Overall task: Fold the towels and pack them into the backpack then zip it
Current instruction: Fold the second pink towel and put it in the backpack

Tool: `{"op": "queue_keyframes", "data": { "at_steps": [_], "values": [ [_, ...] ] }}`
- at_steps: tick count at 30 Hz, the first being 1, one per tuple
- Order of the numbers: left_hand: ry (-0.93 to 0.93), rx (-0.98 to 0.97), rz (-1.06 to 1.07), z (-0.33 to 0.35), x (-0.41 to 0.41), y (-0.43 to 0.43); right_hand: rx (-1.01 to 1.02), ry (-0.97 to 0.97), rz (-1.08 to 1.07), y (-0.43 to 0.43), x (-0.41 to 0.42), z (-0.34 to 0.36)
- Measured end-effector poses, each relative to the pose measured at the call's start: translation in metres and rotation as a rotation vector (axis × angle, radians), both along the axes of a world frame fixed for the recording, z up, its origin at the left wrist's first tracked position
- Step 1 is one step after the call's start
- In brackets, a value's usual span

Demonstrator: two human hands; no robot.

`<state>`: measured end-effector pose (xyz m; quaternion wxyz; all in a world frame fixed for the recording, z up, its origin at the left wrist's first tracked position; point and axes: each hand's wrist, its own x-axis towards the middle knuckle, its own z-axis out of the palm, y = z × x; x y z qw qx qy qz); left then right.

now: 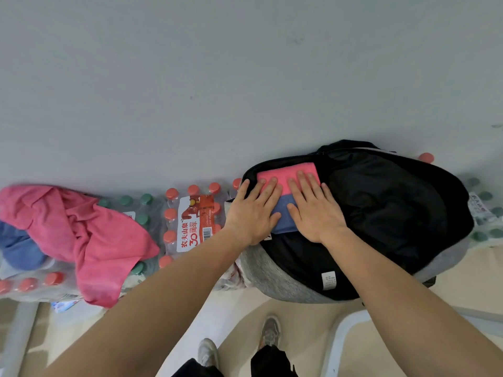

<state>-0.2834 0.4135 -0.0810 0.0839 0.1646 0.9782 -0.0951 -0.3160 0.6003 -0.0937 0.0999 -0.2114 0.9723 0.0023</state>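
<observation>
Grey wall (245, 63) (faintly scuffed) above beige floor (299, 322).

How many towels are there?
4. A folded pink towel and a folded blue towel lie in the backpack under the left hand and right hand; a loose pink towel and crumpled blue towel sit on the bottle packs. Others may be hidden.

Left hand (251, 212) and right hand (315, 210) lie flat, fingers straight.

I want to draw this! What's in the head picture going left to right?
Crumpled pink towel, shrink-wrapped pack of red-capped water bottles, left hand, right hand, open black-and-grey fabric backpack.
</observation>
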Motion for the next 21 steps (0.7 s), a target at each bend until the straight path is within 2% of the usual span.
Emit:
{"op": "queue_keyframes", "data": {
  "at_steps": [2, 5, 10, 14, 21],
  "values": [
    [-0.025, 0.035, -0.011, 0.01, -0.003, 0.0, 0.032, -0.02, 0.008, -0.001, -0.003, 0.009],
    [-0.02, 0.151, -0.034, 0.03, -0.003, -0.003, -0.012, 0.077, -0.008, -0.01, -0.009, 0.032],
    [0.148, 0.374, -0.009, 0.067, 0.015, -0.045, -0.131, 0.117, 0.014, -0.067, -0.005, 0.078],
    [0.181, 0.416, 0.181, 0.085, 0.038, -0.123, -0.202, 0.11, 0.059, -0.138, 0.005, 0.099],
    [0.16, 0.395, 0.532, 0.084, 0.109, -0.289, -0.209, -0.043, 0.242, -0.293, 0.044, 0.108]
  ]
}}
